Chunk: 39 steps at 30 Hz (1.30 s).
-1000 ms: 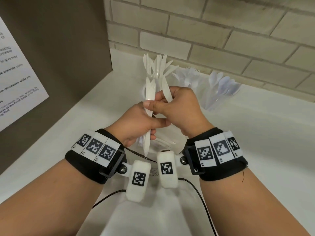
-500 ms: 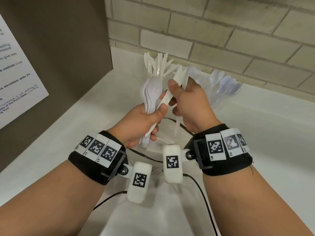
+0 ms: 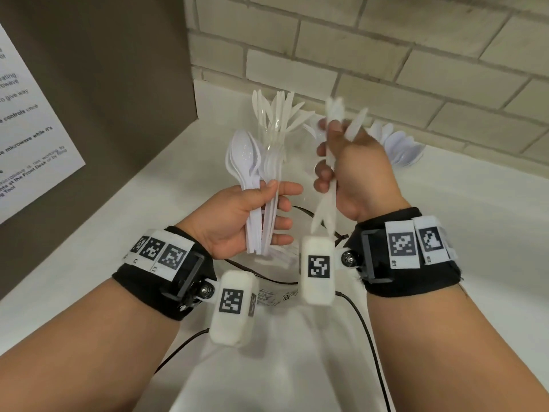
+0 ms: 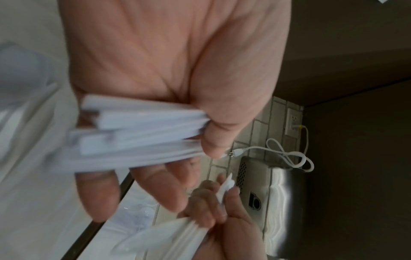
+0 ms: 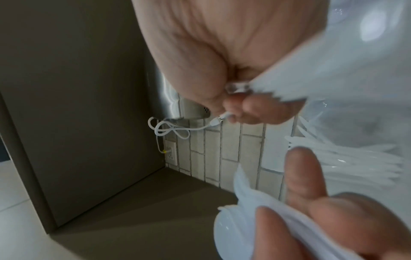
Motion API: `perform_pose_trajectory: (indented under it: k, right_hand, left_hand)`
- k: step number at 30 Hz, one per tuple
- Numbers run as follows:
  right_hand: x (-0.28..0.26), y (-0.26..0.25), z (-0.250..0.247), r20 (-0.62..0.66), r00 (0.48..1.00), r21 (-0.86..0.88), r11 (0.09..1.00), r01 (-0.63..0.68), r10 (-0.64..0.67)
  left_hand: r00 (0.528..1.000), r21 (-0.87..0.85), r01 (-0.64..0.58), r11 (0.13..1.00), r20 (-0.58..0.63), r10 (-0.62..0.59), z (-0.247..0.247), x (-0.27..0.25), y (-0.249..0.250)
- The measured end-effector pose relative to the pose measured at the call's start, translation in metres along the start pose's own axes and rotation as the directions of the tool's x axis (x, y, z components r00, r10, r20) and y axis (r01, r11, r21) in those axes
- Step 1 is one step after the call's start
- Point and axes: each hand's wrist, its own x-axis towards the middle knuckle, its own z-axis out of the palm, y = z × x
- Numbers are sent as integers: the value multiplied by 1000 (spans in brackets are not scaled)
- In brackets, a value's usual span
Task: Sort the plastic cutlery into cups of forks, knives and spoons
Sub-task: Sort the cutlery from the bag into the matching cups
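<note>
A white counter runs along a pale brick wall, with a brown panel on the left carrying a printed notice. The left hand grips a bundle of spoons and forks by the handles, thumb across the front and fingers curled round behind, bowls pointing up. Apart from it, the right hand holds a few white pieces, blurred, in curled fingers. Behind stand a cup of knives and a fan of spoons by the wall.
</note>
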Motion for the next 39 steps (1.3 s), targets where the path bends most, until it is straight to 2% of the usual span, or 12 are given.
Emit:
perform_pose_trajectory:
  k: [3, 7, 11, 14, 19, 21, 24, 27, 30, 33, 35, 39]
  right_hand:
    - [-8, 8, 4, 131, 990, -210, 978, -16, 44]
    - [-13, 14, 7, 293, 953, -272, 962, -1, 83]
    - [-6, 20, 10, 208, 978, -398, 914, 71, 15]
    - [-1, 26, 15, 166, 986, -423, 902, 85, -15]
    - [7, 32, 18, 184, 983, -469, 879, 88, -1]
    - [12, 22, 19, 186, 982, -420, 906, 49, 33]
    - [33, -2, 18, 78, 997, -294, 955, 36, -14]
    - [63, -27, 24, -27, 986, -126, 980, 157, -162]
    - [96, -37, 39, -90, 935, -83, 938, 337, -344]
    - [133, -26, 54, -143, 893, -65, 905, 421, -426]
    - [155, -12, 62, -153, 891, -86, 904, 419, -428]
    - [190, 25, 75, -117, 940, -148, 942, 302, -319]
  left_hand:
    - [996, 2, 53, 999, 67, -53, -1, -2, 1]
    - [995, 34, 81, 996, 54, -83, -1, -4, -1]
    - [998, 245, 19, 969, -55, -6, 6, -4, -3]
    - [995, 278, -6, 960, -98, 34, 7, -2, -4]
    - [992, 217, 18, 976, -124, 10, 6, -4, -4]
    - [992, 133, 5, 991, -129, 12, 3, -5, -1]
    - [978, 41, -28, 999, -206, 36, -2, -9, 10]
    - [964, -3, -62, 998, -258, 59, -10, -10, 25]
    - [957, -30, -75, 997, -284, 64, -18, -7, 37]
    - [954, -60, -86, 994, -291, 65, -25, -2, 46]
    - [958, -67, -85, 994, -280, 63, -28, 1, 49]
    - [969, -43, -60, 997, -243, 48, -31, 10, 51]
